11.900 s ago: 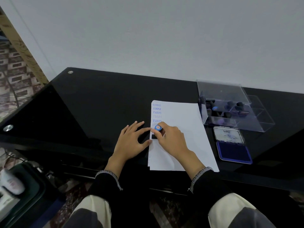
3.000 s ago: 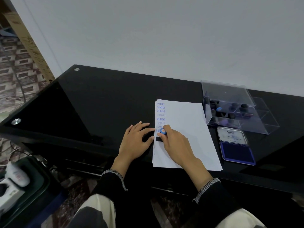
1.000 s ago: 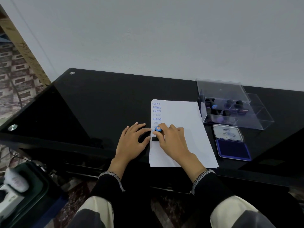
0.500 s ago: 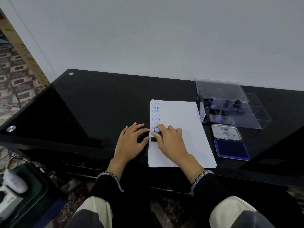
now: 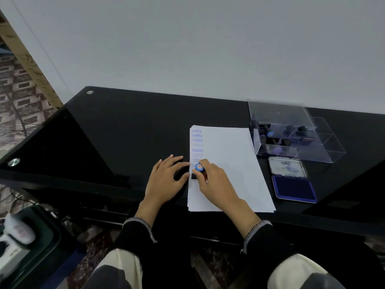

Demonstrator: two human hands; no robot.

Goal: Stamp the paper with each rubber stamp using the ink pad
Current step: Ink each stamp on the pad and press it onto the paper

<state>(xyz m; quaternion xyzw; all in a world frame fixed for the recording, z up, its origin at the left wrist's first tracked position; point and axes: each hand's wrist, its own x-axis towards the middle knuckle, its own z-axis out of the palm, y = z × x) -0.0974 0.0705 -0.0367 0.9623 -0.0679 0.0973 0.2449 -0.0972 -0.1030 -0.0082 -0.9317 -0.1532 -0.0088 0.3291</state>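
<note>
We are looking down at a glossy black table standing against a plain pale wall. Round metal studs are sitting at its left corners. To the left, a patterned carpet is covering the floor, and a wooden beam is slanting up beside the wall. The tabletop is reflecting soft, even light.
</note>
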